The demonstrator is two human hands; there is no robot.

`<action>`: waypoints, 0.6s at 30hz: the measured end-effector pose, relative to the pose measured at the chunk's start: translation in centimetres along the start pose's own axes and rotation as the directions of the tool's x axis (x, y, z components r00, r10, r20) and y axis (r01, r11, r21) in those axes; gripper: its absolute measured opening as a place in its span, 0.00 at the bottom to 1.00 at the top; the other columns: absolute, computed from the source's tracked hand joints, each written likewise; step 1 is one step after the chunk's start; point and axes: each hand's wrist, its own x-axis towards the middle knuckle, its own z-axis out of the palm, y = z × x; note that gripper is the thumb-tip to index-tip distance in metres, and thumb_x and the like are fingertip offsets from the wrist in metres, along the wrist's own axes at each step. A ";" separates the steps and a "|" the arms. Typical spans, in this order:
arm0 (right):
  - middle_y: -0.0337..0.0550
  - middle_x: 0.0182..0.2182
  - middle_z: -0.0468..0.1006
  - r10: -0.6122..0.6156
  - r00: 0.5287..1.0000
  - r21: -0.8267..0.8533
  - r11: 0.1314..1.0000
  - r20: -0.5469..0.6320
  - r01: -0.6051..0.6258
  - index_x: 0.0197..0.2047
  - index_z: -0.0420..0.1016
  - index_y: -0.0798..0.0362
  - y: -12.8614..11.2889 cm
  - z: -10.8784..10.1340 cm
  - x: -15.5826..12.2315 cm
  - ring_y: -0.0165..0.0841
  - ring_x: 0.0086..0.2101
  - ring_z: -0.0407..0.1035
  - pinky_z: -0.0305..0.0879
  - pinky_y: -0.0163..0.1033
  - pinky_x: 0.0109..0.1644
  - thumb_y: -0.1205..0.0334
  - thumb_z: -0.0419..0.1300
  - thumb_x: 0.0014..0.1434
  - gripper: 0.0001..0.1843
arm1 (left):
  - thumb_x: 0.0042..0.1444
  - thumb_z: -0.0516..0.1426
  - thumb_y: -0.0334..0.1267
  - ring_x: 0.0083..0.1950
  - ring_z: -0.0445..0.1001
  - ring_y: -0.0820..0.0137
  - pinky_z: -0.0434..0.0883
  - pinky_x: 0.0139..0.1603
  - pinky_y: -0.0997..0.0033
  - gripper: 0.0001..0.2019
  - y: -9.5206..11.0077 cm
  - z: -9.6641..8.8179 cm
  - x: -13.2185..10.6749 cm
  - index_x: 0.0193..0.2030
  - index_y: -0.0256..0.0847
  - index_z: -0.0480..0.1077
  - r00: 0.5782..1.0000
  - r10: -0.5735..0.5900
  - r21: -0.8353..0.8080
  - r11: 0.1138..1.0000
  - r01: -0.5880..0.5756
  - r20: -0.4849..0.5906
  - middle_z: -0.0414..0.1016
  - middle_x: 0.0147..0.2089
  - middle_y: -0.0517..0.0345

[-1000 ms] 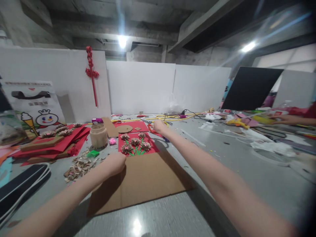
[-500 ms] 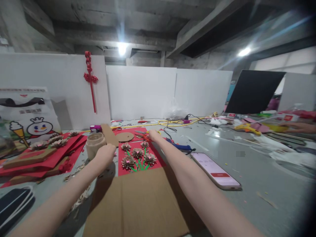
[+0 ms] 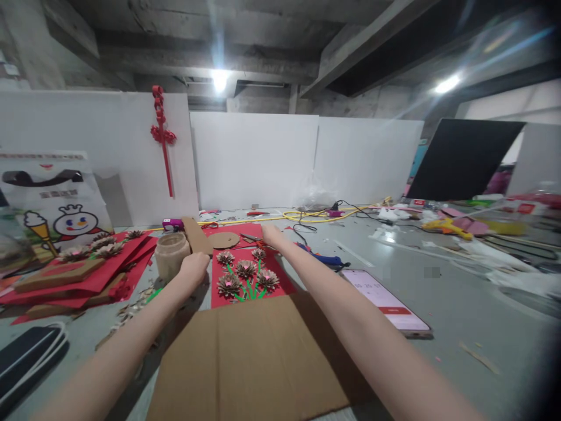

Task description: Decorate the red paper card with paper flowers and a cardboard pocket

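The red card [image 3: 274,264], bearing five layered brown flowers [image 3: 245,269] with green stems [image 3: 250,290], lies between the left hand [image 3: 196,269] and right hand [image 3: 270,235], just beyond a cardboard sheet [image 3: 249,356]; I cannot tell either grip's state. White panels [image 3: 256,158] back the grey, scrap-strewn tabletop [image 3: 460,310] under concrete beams [image 3: 197,47].

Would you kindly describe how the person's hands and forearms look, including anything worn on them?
The left hand and right hand are bare, with no gloves. The left forearm and right forearm are uncovered as far as they show, with no sleeve, watch or bracelet visible. Whether rings are worn is unclear.
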 end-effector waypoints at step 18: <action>0.39 0.22 0.74 -0.191 0.981 0.856 0.513 0.043 0.062 0.29 0.74 0.59 -3.8 -6.9 -12.4 0.22 0.22 0.64 0.60 0.28 0.27 0.69 0.58 0.48 0.05 | 0.43 0.54 0.27 0.43 0.70 0.74 0.64 0.48 0.74 0.13 0.2 -7.4 -2.7 0.38 0.35 0.67 0.960 0.270 -0.975 0.221 0.012 0.073 0.72 0.42 0.54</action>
